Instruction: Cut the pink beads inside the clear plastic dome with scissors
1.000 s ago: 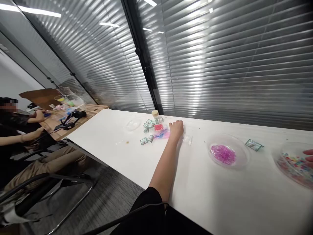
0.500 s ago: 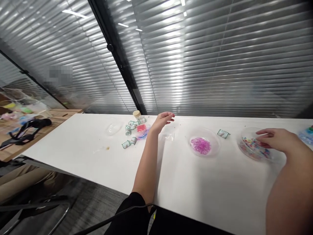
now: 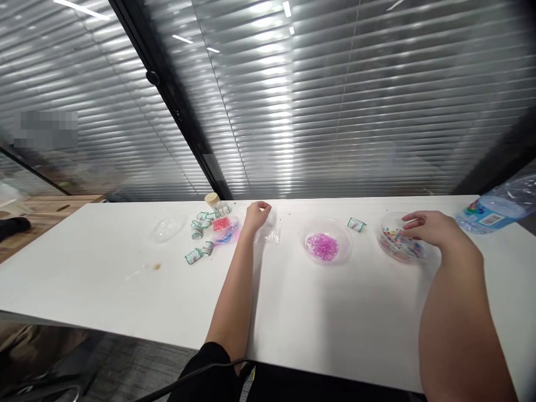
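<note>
My left hand (image 3: 256, 215) is low over the table, its fingers curled in a pinch; whatever lies between the fingertips is too small to make out. Just beside it lies a small clear plastic bag (image 3: 273, 234). My right hand (image 3: 435, 228) reaches over a clear round bowl (image 3: 391, 255) of small multicoloured beads (image 3: 404, 243), fingers stretched apart above them. Between my hands stands another clear bowl (image 3: 344, 245) with purple tube-like beads (image 3: 322, 247). A small green-and-white packet (image 3: 356, 224) sits between the two bowls.
Left of my left arm are several green-and-white packets (image 3: 194, 256), a red packet (image 3: 221, 224), a blue-purple bag (image 3: 226, 234) and a jar with a beige lid (image 3: 212, 199). A clear plastic lid (image 3: 166, 229) lies farther left. A large water bottle (image 3: 494, 209) lies at right.
My view has swung right, bringing more of the bottle in. The left hand's fingers, stretched out before, have curled into a pinch lower down. The right hand stays over the multicoloured beads.
</note>
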`<state>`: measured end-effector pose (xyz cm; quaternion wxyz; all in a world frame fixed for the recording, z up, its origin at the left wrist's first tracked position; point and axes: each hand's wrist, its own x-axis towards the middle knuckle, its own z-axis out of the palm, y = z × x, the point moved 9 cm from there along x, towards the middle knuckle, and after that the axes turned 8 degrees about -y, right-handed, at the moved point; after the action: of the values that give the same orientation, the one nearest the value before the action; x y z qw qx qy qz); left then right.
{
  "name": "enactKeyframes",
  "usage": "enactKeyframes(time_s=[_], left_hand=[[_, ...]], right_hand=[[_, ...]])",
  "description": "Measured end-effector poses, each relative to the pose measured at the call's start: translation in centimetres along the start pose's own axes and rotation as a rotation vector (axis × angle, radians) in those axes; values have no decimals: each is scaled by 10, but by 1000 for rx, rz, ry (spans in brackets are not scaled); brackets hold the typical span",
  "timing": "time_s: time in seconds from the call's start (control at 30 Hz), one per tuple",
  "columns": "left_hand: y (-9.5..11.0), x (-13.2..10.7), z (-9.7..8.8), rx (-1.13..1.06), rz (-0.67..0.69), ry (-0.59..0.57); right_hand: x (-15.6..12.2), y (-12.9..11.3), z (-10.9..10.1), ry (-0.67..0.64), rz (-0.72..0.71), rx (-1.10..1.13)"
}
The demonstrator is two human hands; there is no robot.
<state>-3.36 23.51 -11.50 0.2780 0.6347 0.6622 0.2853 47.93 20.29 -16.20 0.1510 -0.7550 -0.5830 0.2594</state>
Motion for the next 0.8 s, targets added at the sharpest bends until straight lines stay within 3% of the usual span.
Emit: enactKeyframes(time_s=[0.1, 0.33, 0.8], left_hand=[[-9, 2, 1, 160, -64, 29], [-10, -1, -3, 402, -119, 42], [-5, -1, -4, 415, -122, 50]], right_hand=[[-9, -5, -2, -14, 65, 103], [-20, -15, -9, -3, 71, 91], [-10, -4, -6, 17, 41, 115]])
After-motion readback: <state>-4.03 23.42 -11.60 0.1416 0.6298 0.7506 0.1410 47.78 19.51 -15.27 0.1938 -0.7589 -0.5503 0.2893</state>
